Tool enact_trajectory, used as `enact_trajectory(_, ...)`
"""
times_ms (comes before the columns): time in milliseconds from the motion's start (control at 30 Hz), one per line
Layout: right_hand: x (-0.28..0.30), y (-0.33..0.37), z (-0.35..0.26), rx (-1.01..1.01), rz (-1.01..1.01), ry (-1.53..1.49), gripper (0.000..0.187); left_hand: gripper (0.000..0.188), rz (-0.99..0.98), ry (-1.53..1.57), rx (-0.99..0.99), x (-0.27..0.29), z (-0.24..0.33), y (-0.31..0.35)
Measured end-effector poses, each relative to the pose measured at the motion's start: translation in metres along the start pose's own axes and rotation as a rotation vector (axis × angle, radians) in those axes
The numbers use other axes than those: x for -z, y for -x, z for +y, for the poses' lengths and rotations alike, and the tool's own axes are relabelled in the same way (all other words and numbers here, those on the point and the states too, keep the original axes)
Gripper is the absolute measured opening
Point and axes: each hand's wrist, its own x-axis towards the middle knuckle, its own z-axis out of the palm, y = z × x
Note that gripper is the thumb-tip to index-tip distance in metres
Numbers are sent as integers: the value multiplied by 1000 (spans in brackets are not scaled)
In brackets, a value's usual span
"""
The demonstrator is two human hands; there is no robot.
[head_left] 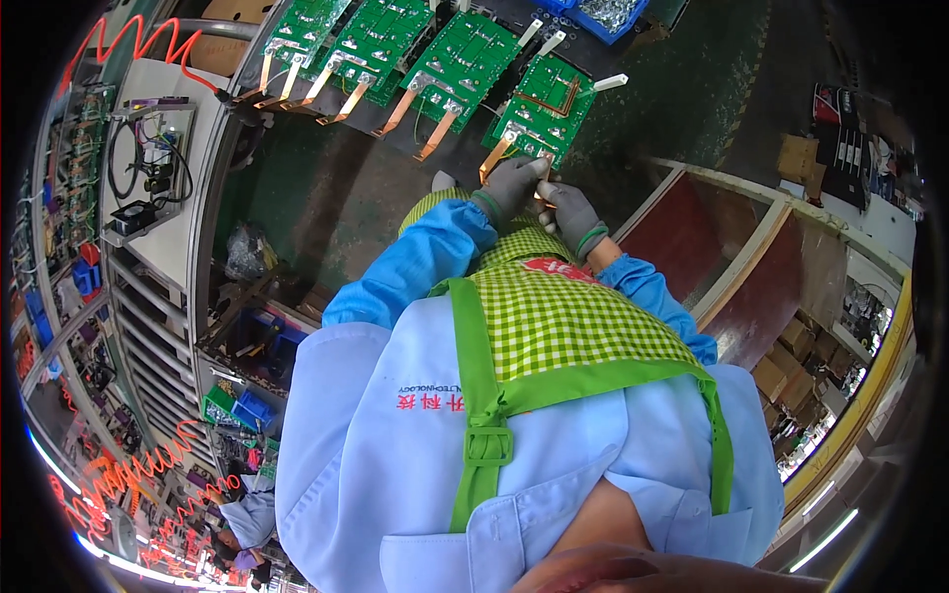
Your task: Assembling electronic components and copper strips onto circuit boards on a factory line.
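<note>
Both my hands wear grey gloves and meet at the near edge of the rightmost green circuit board (542,107). My left hand (511,188) is closed, its thumb and fingers pinching a bent copper strip (540,201) at that board's near right corner. From the right, my right hand (573,214) pinches the same strip, its fingertips close to the left hand's. My fingers hide much of the strip. A second copper strip (493,161) sticks out from the board's near left corner, beside my left hand. A white tab (611,83) juts from the board's right side.
More green boards with copper strips (458,67) stand in a row to the left. Blue bins of small metal parts (610,14) sit at the far edge. A red coiled hose (138,44) hangs at upper left. A wooden-framed rack (736,232) stands at right.
</note>
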Motion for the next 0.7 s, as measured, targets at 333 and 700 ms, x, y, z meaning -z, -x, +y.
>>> enact_trajectory(333, 6, -3, -101, 767, 432, 1162, 26, 22, 289, -38, -72, -28, 18, 6)
enact_trajectory(700, -1, -21, -150, 773, 439, 1263, 14, 27, 290, -263, -94, -19, 16, 0)
